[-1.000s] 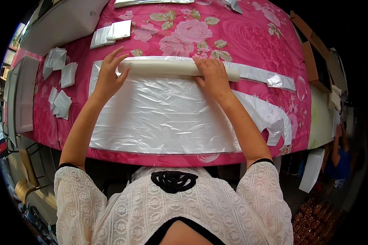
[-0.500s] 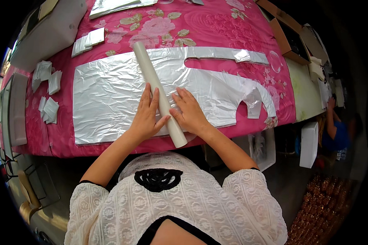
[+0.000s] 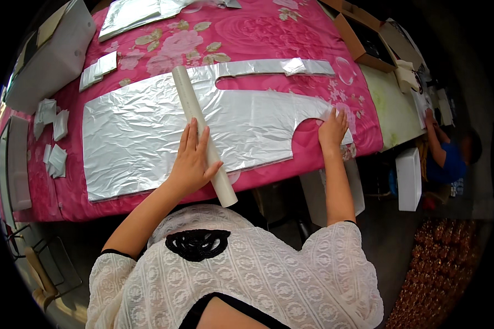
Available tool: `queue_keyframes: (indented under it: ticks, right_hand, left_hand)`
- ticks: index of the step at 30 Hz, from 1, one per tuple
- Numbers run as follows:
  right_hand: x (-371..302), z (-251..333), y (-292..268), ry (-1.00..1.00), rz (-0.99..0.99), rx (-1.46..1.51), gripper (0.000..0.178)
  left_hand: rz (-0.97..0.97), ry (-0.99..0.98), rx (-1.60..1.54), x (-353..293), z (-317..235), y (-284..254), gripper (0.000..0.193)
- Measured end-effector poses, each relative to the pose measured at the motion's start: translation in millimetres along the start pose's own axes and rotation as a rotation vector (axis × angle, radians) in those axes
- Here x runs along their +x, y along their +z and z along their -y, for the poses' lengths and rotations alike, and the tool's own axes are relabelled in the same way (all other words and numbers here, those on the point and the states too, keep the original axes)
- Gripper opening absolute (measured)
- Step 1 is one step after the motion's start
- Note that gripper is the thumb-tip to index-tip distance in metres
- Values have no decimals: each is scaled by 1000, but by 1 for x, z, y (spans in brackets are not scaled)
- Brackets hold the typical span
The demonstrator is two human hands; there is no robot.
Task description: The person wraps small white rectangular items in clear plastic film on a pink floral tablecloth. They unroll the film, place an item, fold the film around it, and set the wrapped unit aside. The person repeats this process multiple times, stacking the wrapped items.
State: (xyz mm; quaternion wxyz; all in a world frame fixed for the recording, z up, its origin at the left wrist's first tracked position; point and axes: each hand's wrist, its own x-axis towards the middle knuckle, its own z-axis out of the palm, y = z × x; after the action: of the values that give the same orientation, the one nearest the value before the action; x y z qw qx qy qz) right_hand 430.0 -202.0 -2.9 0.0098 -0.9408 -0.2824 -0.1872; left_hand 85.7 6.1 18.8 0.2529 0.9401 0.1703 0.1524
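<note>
A thin, silvery-white plastic apron (image 3: pixel 137 131) lies spread over the table, with long cut-outs toward its right end. Across it, slanting toward me, rests a long pale tube (image 3: pixel 196 112). My left hand (image 3: pixel 187 162) lies on the tube and the sheet beside it, fingers stretched out and thumb across the tube. At the apron's narrow right end, my right hand (image 3: pixel 333 130) is laid flat with its fingers extended over the strap part. A small folded plastic packet (image 3: pixel 294 66) sits on the far strap.
A pink flowered cloth (image 3: pixel 247 44) covers the table. Several folded packets (image 3: pixel 56 162) lie at the left, near white foam boxes (image 3: pixel 57 55). More silvery sheets (image 3: pixel 129 19) lie at the far edge. A cardboard box (image 3: pixel 362 41) stands far right, where another person (image 3: pixel 444 159) sits.
My right hand has left the tube and moved right to the apron's narrow end, where the plastic now lies flatter. My left hand stays on the tube. The view has shifted slightly.
</note>
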Motion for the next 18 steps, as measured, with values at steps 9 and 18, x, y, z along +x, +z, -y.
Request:
queue_keyframes:
  ticks: [9, 18]
  right_hand:
    - [1, 29, 10, -350, 19, 595, 36]
    - [17, -25, 18, -100, -126, 356, 19]
  left_hand:
    - [30, 23, 48, 7, -7, 1, 74]
    - [30, 68, 44, 7, -3, 4, 74]
